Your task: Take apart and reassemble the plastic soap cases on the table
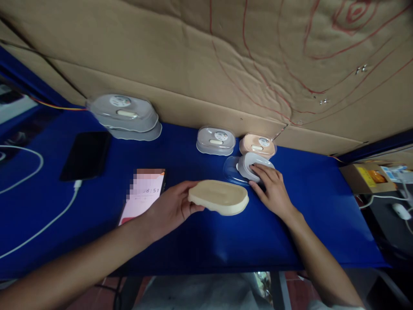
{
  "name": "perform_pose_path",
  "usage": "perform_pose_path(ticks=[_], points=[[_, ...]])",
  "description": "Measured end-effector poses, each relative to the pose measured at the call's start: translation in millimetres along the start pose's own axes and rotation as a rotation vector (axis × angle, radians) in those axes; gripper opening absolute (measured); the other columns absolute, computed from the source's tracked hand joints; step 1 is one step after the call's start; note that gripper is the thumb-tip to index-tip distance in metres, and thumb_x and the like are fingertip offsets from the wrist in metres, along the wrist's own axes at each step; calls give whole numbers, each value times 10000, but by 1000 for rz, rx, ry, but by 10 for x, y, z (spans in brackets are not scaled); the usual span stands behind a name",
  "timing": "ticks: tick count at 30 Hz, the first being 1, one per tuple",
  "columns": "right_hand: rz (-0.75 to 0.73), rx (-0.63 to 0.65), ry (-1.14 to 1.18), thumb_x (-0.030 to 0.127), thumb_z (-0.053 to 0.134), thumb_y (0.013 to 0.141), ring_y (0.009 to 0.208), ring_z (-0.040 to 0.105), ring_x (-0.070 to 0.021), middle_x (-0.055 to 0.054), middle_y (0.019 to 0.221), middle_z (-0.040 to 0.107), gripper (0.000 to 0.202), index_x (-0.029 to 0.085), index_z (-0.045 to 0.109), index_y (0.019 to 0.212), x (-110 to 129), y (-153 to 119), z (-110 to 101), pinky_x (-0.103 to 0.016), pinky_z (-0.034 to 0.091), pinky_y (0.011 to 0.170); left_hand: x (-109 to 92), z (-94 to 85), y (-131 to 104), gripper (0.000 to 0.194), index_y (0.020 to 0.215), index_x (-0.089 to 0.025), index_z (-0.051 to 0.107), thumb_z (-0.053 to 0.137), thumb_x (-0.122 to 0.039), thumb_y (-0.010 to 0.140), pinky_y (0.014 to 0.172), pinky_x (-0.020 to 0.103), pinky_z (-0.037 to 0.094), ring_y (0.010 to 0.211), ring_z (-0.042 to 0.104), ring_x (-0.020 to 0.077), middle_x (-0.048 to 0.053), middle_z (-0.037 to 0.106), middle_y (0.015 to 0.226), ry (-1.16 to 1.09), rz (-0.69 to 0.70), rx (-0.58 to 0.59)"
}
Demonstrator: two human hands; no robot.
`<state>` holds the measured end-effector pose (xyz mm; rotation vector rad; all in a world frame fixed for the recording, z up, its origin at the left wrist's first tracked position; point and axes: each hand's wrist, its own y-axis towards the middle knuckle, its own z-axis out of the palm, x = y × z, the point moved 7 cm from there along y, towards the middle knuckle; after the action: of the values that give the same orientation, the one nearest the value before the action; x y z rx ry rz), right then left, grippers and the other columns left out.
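My left hand (pixel 174 204) grips the left end of a shallow beige oval tray with a wavy edge (pixel 221 196), held above the table. To its right, my right hand (pixel 271 185) has its fingers and thumb around a light grey oval container (pixel 248 165). A clear plastic lid (pixel 230 170) lies under and beside that container. Just behind stands a peach-coloured lidded oval box (pixel 254 144) with a round label. A grey lidded oval box (pixel 215 141) is left of it.
Two grey lidded boxes (pixel 125 116) are stacked at the back left. A lit phone (pixel 145 189) lies beside my left forearm, and a dark phone (pixel 86 155) with a white cable (pixel 58 224) is farther left. Cardboard (pixel 193 56) walls the back of the blue table (pixel 206 245).
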<state>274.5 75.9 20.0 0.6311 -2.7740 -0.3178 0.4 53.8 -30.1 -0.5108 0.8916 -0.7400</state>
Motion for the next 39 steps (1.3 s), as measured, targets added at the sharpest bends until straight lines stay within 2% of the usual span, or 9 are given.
perform_pose_path(ticks=[7,11,14,19,23,28,33,36,39], points=[[-2,-53,19,388,564,1082,1366,612,-327,-119,1475,667,435,266,577,1500,-25,-5,7,-527,456,1121,-107,59,-90,268,1045,-188,802,620,-339,920,737,327,617,957,753,282,79,797,947,91,89,42],[82,-271,167,324,602,1066,1260,691,-306,-105,1356,745,390,257,628,1450,49,-78,-107,-494,514,1066,-217,129,-204,321,1252,-222,742,683,-282,943,707,261,618,924,728,204,52,773,1200,53,319,29],[131,-400,379,307,634,1045,1207,720,-303,-90,1338,753,370,271,664,1412,183,-193,-201,-476,565,1026,-156,217,-221,473,1457,-296,604,685,-303,992,806,375,659,1008,740,242,60,725,1344,38,283,122],[-93,-307,558,270,672,1023,1256,700,-311,-96,1384,732,469,285,617,1488,588,-277,-216,-494,582,1047,-15,317,-183,383,1412,-225,654,649,-337,1046,988,422,601,1163,721,286,116,715,1378,5,182,312],[-316,-194,453,205,694,1008,1356,635,-296,-122,1436,704,622,253,496,1595,877,-257,-152,-505,534,1118,55,350,-168,340,1399,-240,651,603,-336,1077,994,409,572,1160,723,264,104,729,1349,-28,132,380],[-428,-51,254,223,613,1059,1455,543,-263,-108,1470,687,595,200,439,1628,1059,-235,-22,-480,429,1228,114,382,-192,483,1366,-250,643,677,-563,999,1009,461,548,1163,709,298,112,730,1316,1,139,408],[-350,-78,243,564,296,1128,1579,402,-279,-81,1647,517,598,317,367,1668,684,-155,63,-545,346,1274,76,206,-162,458,1269,-222,673,803,-484,917,912,373,548,1108,699,276,95,740,1235,169,209,145],[-108,-32,219,493,305,1142,1615,335,-314,-86,1703,437,566,332,315,1684,248,-45,167,-628,296,1277,9,159,-133,322,1186,-202,686,699,-451,982,876,336,543,1144,661,270,83,725,1219,93,207,117],[-87,-7,199,420,396,1134,1612,343,-319,-85,1686,465,556,342,320,1679,166,-17,187,-654,271,1281,-43,141,-108,253,1164,-223,668,677,-394,978,870,332,549,1159,631,261,59,700,1216,36,231,108]])
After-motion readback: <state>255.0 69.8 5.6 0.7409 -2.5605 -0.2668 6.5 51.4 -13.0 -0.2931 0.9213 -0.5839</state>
